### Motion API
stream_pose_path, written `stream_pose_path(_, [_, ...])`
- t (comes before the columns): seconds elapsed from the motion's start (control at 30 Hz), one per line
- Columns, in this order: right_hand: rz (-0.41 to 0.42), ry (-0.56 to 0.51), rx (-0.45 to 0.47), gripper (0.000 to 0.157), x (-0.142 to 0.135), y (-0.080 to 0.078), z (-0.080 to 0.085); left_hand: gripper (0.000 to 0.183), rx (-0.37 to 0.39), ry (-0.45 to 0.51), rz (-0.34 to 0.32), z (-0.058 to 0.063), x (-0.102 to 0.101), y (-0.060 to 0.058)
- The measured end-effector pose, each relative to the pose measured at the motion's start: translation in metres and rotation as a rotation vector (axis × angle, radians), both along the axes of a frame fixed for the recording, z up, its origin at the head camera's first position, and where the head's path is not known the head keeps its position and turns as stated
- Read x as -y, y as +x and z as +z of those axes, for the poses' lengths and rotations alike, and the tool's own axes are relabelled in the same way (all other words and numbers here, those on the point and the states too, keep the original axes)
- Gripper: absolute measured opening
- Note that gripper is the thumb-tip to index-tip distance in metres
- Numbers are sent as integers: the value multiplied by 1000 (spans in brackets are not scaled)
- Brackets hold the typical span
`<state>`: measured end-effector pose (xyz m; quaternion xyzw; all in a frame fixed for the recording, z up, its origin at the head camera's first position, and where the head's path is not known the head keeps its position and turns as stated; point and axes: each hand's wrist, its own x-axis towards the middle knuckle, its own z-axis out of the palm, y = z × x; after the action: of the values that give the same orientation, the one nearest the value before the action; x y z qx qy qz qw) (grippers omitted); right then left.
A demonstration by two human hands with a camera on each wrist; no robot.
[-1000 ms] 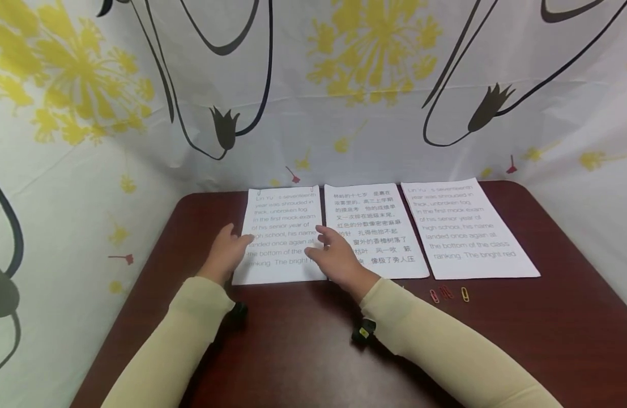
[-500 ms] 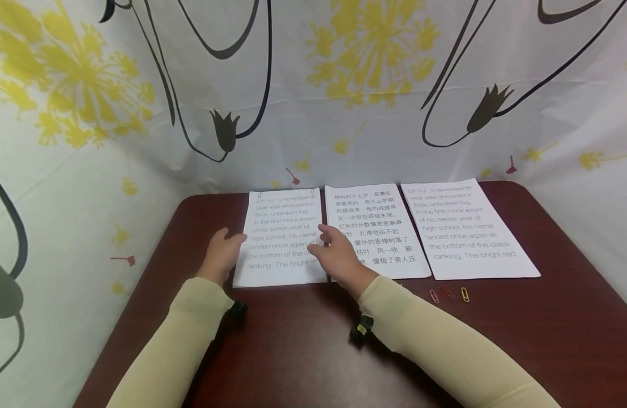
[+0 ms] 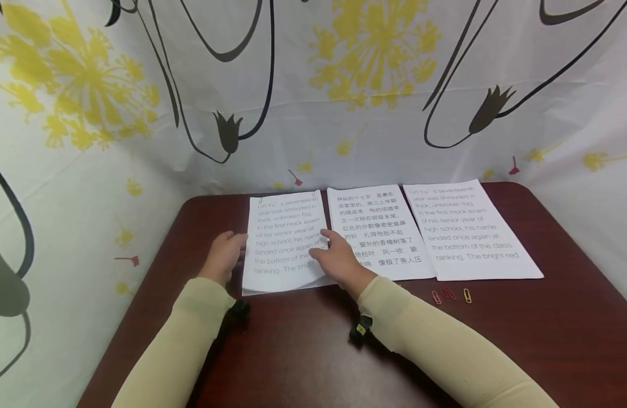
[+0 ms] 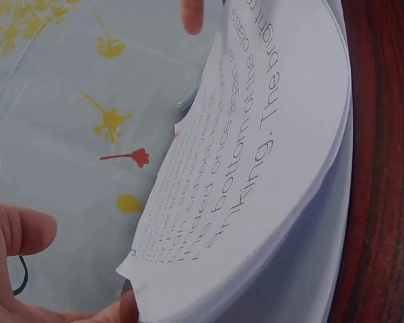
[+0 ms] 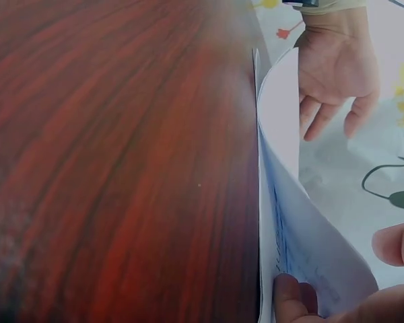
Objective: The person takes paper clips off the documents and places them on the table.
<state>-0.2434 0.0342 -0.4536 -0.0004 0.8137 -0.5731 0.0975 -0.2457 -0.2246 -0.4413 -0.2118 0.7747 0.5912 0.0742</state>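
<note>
Printed paper sheets (image 3: 282, 243), the leftmost of three sets, have their near part lifted and curved above paper left flat on the table. A paper clip (image 3: 260, 199) shows at their top left. My left hand (image 3: 223, 258) is at their left edge, fingertips touching the paper and thumb (image 4: 30, 232) held away from it. At the right edge is my right hand (image 3: 344, 260). In the right wrist view its fingers (image 5: 293, 296) reach beneath the raised sheets, while the thumb (image 5: 396, 244) stands apart from them.
A set of Chinese-text sheets (image 3: 374, 226) lies in the middle, partly under my right hand. Further right are more English-text sheets (image 3: 466, 226). Several loose paper clips (image 3: 467, 296), red, pink and yellow, lie in front on the dark wooden table (image 3: 293, 351). A patterned cloth (image 3: 313, 130) hangs behind.
The near part of the left sheets has risen and bowed, exposing paper underneath. Both hands stay at its sides; the left thumb has drawn back off the page.
</note>
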Motion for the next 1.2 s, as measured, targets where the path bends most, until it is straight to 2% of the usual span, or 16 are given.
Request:
stream_pose_path(0.27, [24, 17, 24, 68, -1, 1, 1, 75, -3, -86, -21, -4, -1, -3])
stream_pose_path(0.47, [26, 16, 13, 67, 0, 1, 0, 59, 3, -118, -50, -6, -2, -3])
stream_pose_path(0.6, [25, 22, -2, 67, 0, 1, 2, 51, 2, -138, -44, -4, -4, -1])
stream_pose_path(0.83, [47, 45, -51, 68, 2, 3, 7, 49, -7, -131, -32, -1, -7, 2])
stream_pose_path(1.03, [25, 100, -60, 69, 2, 1, 7, 48, -25, -108, -23, 2, -8, 2])
stream_pose_path(1.2, [24, 89, -72, 68, 1, -1, 7, 46, -66, -80, -1, -3, -2, 0])
